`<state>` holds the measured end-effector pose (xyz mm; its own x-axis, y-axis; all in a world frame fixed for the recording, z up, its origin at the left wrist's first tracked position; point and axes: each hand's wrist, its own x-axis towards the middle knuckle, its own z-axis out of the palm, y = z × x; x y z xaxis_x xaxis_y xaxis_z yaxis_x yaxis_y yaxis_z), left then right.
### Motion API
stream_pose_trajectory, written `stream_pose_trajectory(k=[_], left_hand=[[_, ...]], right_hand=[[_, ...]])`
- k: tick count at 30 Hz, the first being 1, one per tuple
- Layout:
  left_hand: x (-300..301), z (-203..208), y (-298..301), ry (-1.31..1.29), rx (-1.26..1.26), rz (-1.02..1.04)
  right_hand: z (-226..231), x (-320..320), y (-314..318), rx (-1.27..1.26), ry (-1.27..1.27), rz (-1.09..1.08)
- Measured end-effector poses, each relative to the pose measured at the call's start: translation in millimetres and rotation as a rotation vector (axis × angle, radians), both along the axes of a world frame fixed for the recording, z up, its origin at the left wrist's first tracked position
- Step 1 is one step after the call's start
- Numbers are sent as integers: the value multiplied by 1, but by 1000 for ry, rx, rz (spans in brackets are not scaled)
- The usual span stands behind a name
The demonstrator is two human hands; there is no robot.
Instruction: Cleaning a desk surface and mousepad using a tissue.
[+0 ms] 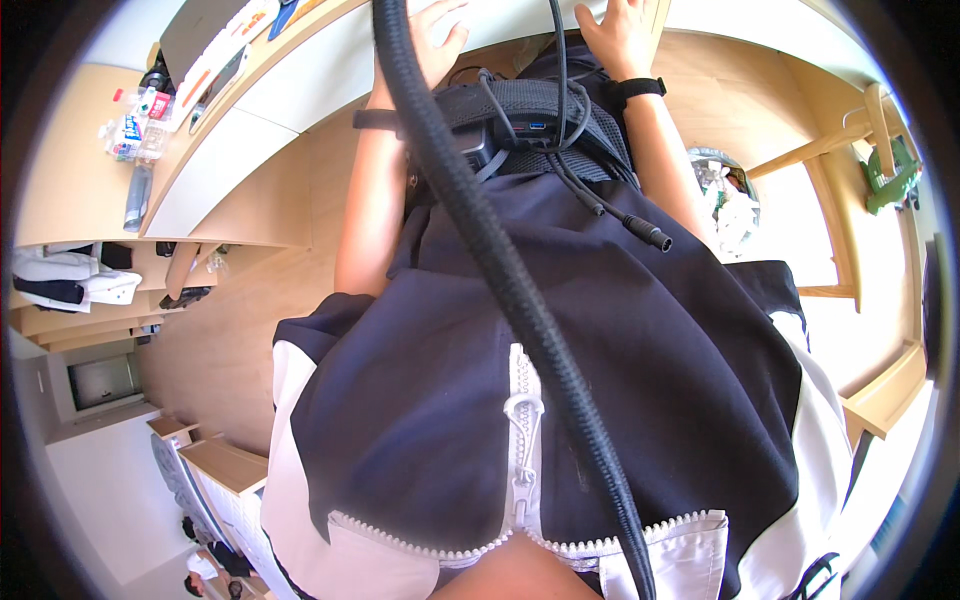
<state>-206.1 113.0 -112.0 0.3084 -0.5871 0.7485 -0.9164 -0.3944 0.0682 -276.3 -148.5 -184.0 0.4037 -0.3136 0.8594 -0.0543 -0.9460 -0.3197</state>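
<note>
At the top edge, my left hand [432,45] lies against the white front [500,22] of the desk, thumb apart from its stretched fingers. Farther right, my right hand [618,42] touches the same front near its end. Its thumb sticks out, and the upper frame edge cuts off its other fingertips. I see nothing held in either hand. A black band [640,88] circles my right wrist, and another dark band [377,120] my left. Between my forearms sits a black mesh waist pack [590,125] with a device and cables. A thick black braided cable [480,230] crosses the view in front of my dark jacket.
Plastic bottles [140,125] stand on the wooden desk [85,110] at the left. Clothes [85,278] lie on a shelf below. A lined waste bin [728,200] is by my right arm, near a wooden chair [815,140]. Another person [215,570] shows at lower left.
</note>
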Motion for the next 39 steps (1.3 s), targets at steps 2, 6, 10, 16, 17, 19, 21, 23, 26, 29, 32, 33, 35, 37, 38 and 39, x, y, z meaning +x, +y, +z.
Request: stream_pose_trajectory(k=[2, 6, 10, 16, 17, 19, 21, 23, 26, 29, 32, 33, 35, 37, 38, 39], left_hand=[[-1, 1, 0, 3, 1, 2], [1, 0, -1, 24, 15, 13], [1, -1, -1, 43, 14, 15], [2, -1, 0, 19, 17, 17], [2, -1, 0, 20, 15, 12], [3, -2, 0, 21, 14, 7], [3, -2, 0, 19, 11, 7], [2, -1, -1, 18, 10, 2], [1, 0, 1, 4, 9, 1], [1, 0, 0, 0, 4, -7], [1, 0, 0, 7, 0, -9], [1, 0, 0, 6, 1, -8], [2, -1, -1, 9, -1, -3], [2, 0, 0, 9, -2, 5], [2, 0, 0, 14, -6, 5], [1, 0, -1, 19, -10, 5]], right_hand=[[0, 0, 0, -1, -4, 5], [-1, 0, -1, -6, -6, 4], [-5, 3, -4, -1, 3, 1], [-3, 3, -2, 17, 3, 17], [-4, 4, -3, 14, -3, 19], [-6, 5, -4, 12, -9, 21], [-7, 6, -6, 16, -17, 34], [-9, 7, -7, 20, -22, 40], [-4, 4, -3, 3, -23, 25], [-2, 2, -2, -9, -19, 6], [-1, 2, -1, -9, -16, 6], [-1, 1, 0, -19, -12, -3], [0, 0, -1, -21, -10, -4], [1, 1, -1, -23, -11, -2], [1, 1, -1, -22, -10, -8], [1, 1, -1, -21, -8, -13]])
